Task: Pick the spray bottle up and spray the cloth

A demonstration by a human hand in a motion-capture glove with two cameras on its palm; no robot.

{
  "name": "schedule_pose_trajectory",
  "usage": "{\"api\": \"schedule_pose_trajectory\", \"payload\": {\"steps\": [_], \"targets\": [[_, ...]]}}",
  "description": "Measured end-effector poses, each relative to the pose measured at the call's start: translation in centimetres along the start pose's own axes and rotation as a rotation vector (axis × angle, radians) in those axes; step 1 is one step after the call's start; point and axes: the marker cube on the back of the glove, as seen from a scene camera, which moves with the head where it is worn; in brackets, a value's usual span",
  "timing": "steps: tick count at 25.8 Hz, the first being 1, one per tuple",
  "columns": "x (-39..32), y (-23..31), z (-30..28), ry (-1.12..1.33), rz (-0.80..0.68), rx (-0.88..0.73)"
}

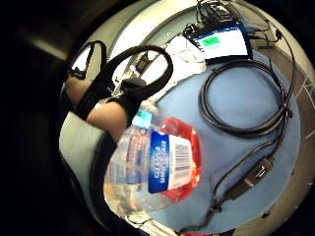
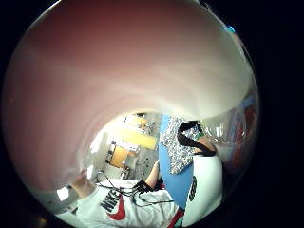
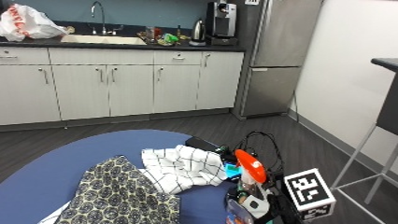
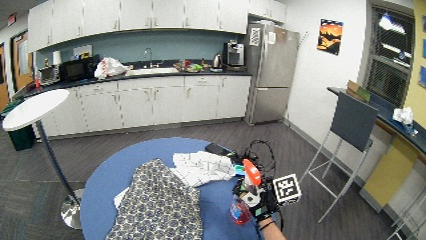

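Across the lower half of the outside view, going left to right, a patterned dark-and-cream paisley cloth (image 3: 118,196) is lying crumpled on the round blue counter (image 3: 56,168), a white grid-checked cloth (image 3: 183,168) is bunched just beside it, and at the lower right the black-gloved right hand (image 3: 252,205) is holding a clear plastic spray bottle with an orange trigger head (image 3: 250,169) upright above the counter's edge. The fingers are curling round the bottle's neck and body, though which finger is resting on the trigger cannot be told.

Judging by the wide outside view, the bottle is carrying only a little reddish liquid at its base (image 4: 239,214), so it is probably light, with a smooth, slightly yielding wall that could slip; taking hold at the neck under the head, with one finger free for the trigger, looks soundest.

At the centre of the little finger side palm view, the bottle's blue label and barcode (image 1: 167,162) are showing, along with a lit tablet screen (image 1: 221,42) and a coiled black cable (image 1: 246,98) on the counter, which the outside view barely shows. The thumb side palm view is mostly filled by a close pale surface, with the paisley cloth lying beyond.
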Motion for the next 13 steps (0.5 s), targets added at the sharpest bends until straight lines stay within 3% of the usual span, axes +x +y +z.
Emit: {"api": "schedule_pose_trajectory", "payload": {"steps": [7,13], "targets": [[-4.2,-6.7,-0.4,0.093,0.0,-0.315],[-8.7,-11.6,0.9,0.263,0.125,-0.605]]}}
